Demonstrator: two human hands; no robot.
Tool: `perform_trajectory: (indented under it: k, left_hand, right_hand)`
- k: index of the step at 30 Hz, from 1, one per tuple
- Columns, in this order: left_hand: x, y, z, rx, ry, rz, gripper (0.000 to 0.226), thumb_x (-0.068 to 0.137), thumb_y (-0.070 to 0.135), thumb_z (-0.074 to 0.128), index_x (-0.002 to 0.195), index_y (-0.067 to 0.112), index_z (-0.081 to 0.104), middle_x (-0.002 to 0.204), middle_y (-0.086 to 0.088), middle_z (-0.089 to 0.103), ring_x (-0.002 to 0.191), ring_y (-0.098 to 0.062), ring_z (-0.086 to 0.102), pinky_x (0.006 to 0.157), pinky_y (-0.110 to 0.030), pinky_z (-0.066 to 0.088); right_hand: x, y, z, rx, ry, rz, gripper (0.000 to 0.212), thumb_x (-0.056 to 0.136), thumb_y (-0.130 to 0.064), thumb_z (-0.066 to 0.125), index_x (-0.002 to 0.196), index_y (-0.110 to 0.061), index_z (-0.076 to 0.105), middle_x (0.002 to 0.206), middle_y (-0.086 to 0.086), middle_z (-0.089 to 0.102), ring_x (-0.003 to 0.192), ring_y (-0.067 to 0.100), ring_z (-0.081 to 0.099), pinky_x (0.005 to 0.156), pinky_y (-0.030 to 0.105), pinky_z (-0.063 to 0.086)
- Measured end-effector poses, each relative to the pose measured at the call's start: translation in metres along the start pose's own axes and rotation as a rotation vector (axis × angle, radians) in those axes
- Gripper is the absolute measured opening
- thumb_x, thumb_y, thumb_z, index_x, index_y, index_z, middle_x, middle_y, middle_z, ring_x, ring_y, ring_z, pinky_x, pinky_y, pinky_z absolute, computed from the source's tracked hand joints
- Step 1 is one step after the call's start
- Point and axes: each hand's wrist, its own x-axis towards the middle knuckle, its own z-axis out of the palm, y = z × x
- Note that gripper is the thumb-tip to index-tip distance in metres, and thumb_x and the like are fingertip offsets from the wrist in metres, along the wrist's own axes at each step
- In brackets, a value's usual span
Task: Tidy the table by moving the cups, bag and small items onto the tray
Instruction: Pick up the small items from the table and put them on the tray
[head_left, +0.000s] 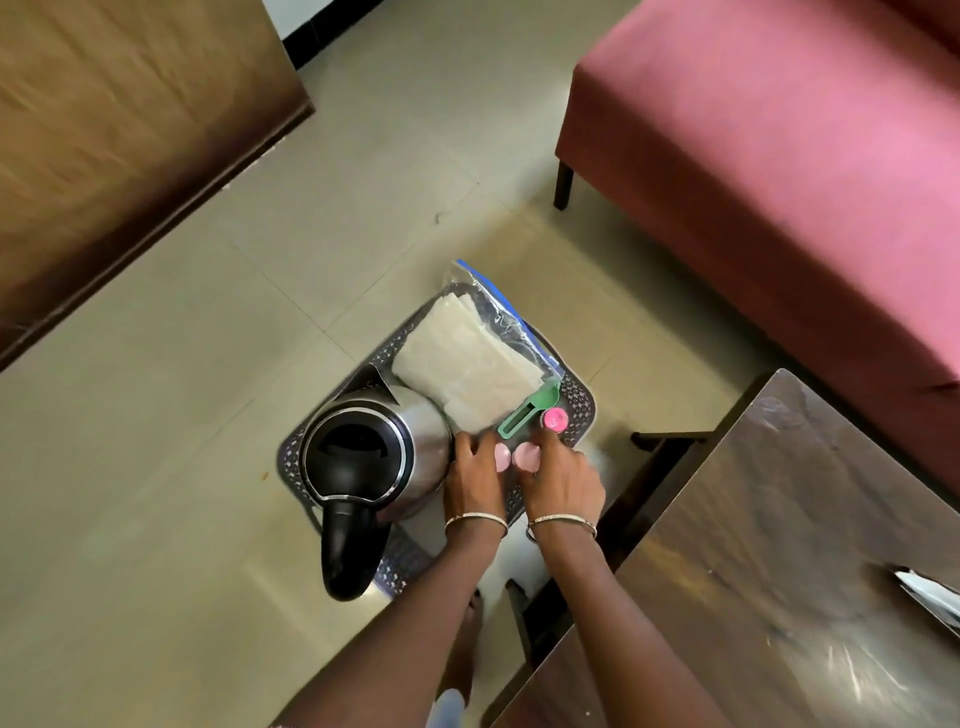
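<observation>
1. The tray (579, 402), a dark patterned one, sits on the tiled floor (156, 415) at the centre of the frame, not on the table (779, 545), whose glossy brown top fills the lower right.
2. Already on the tray: 1 steel kettle (363, 457) with a black lid and handle at its lower left, 1 clear zip bag (467, 364) of pale folded sheets across its upper half, 1 green scoop (530, 405) and 1 pink-capped small bottle (555, 419) at its right edge.
3. Both hands are low over the near right part of the tray, close together. The left hand (470, 478) and right hand (563, 478) each appear to be closed on 1 small pink cup (527, 457), so I count 2 pink cups, both at tray level; whether they are already resting on it I cannot tell.
4. Judged from this, the task looks nearly finished: bag and small items are placed, and the cups are being set down.
5. Possibly left: 1 pale, shiny item (930, 592) lies at the right edge of the table, cut off by the frame, too unclear to identify.
6. Also in view: 1 red upholstered seat (779, 156) at the upper right, 1 wooden cabinet (104, 130) at the upper left, and 1 bangle on each wrist.
</observation>
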Motion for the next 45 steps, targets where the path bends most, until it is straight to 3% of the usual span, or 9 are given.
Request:
perform_trajectory:
  k: [9, 18, 24, 28, 32, 36, 41, 45]
  left_hand:
    - [-0.004, -0.003, 0.000, 0.043, 0.074, 0.043, 0.035, 0.095, 0.020, 0.055, 0.129, 0.012, 0.055, 0.123, -0.011, 0.056, 0.118, -0.028, 0.057, 0.097, -0.035, 0.046]
    - [-0.010, -0.003, 0.000, 0.122, 0.045, -0.038, 0.026, 0.099, 0.021, 0.048, 0.124, 0.015, 0.052, 0.124, -0.006, 0.058, 0.115, -0.026, 0.057, 0.088, -0.035, 0.047]
    - [-0.020, -0.004, -0.003, 0.022, -0.010, -0.023, 0.022, 0.090, 0.010, 0.058, 0.111, 0.013, 0.060, 0.109, -0.008, 0.067, 0.100, -0.031, 0.063, 0.080, -0.041, 0.049]
    - [-0.024, -0.005, -0.003, -0.026, -0.052, -0.029, 0.039, 0.079, -0.001, 0.066, 0.112, 0.019, 0.059, 0.107, -0.005, 0.070, 0.099, -0.027, 0.066, 0.082, -0.039, 0.052]
    - [-0.021, -0.006, -0.006, -0.014, -0.057, -0.018, 0.044, 0.079, -0.007, 0.059, 0.116, 0.017, 0.059, 0.106, -0.009, 0.069, 0.099, -0.029, 0.065, 0.085, -0.039, 0.052]
    - [-0.029, 0.000, -0.016, -0.053, 0.007, -0.079, 0.039, 0.081, -0.009, 0.047, 0.112, 0.011, 0.058, 0.100, -0.015, 0.069, 0.096, -0.033, 0.064, 0.084, -0.040, 0.050]
    - [-0.063, 0.018, -0.034, -0.121, 0.121, -0.067, 0.027, 0.079, -0.007, 0.056, 0.100, 0.010, 0.061, 0.089, -0.010, 0.068, 0.086, -0.031, 0.065, 0.078, -0.042, 0.053]
    - [-0.109, 0.042, -0.033, -0.214, 0.164, -0.002, 0.023, 0.080, -0.004, 0.060, 0.093, 0.014, 0.064, 0.084, -0.006, 0.071, 0.077, -0.025, 0.066, 0.071, -0.037, 0.055]
  right_hand:
    - [0.006, -0.005, 0.010, -0.105, -0.014, 0.023, 0.040, 0.093, -0.019, 0.052, 0.132, -0.020, 0.044, 0.102, 0.009, 0.071, 0.090, 0.038, 0.069, 0.061, 0.032, 0.038]
    - [0.005, -0.002, 0.009, -0.051, 0.036, 0.038, 0.043, 0.095, -0.024, 0.052, 0.137, -0.024, 0.042, 0.108, 0.005, 0.070, 0.093, 0.038, 0.069, 0.062, 0.033, 0.038]
    - [-0.020, 0.000, 0.004, 0.090, 0.119, 0.029, 0.022, 0.094, -0.018, 0.052, 0.113, -0.022, 0.062, 0.111, 0.001, 0.068, 0.093, 0.037, 0.068, 0.063, 0.034, 0.041]
    - [-0.050, 0.011, -0.001, 0.236, 0.310, -0.001, 0.025, 0.089, -0.009, 0.057, 0.106, -0.020, 0.071, 0.108, -0.001, 0.070, 0.081, 0.035, 0.069, 0.059, 0.036, 0.050]
    - [-0.075, 0.037, 0.001, 0.331, 0.386, 0.008, 0.031, 0.082, 0.003, 0.061, 0.099, -0.019, 0.073, 0.102, -0.004, 0.069, 0.076, 0.023, 0.067, 0.057, 0.029, 0.047]
    - [-0.091, 0.072, 0.001, 0.409, 0.372, 0.045, 0.026, 0.083, 0.002, 0.064, 0.095, -0.019, 0.075, 0.095, -0.006, 0.069, 0.070, 0.018, 0.065, 0.062, 0.023, 0.042]
    - [-0.114, 0.106, -0.013, 0.538, 0.386, 0.115, 0.022, 0.082, 0.001, 0.067, 0.092, -0.017, 0.075, 0.087, -0.003, 0.071, 0.072, 0.017, 0.065, 0.068, 0.036, 0.056]
    - [-0.141, 0.132, -0.024, 0.649, 0.443, 0.200, 0.020, 0.082, 0.000, 0.069, 0.091, -0.018, 0.075, 0.081, -0.004, 0.071, 0.071, 0.017, 0.067, 0.071, 0.040, 0.058]
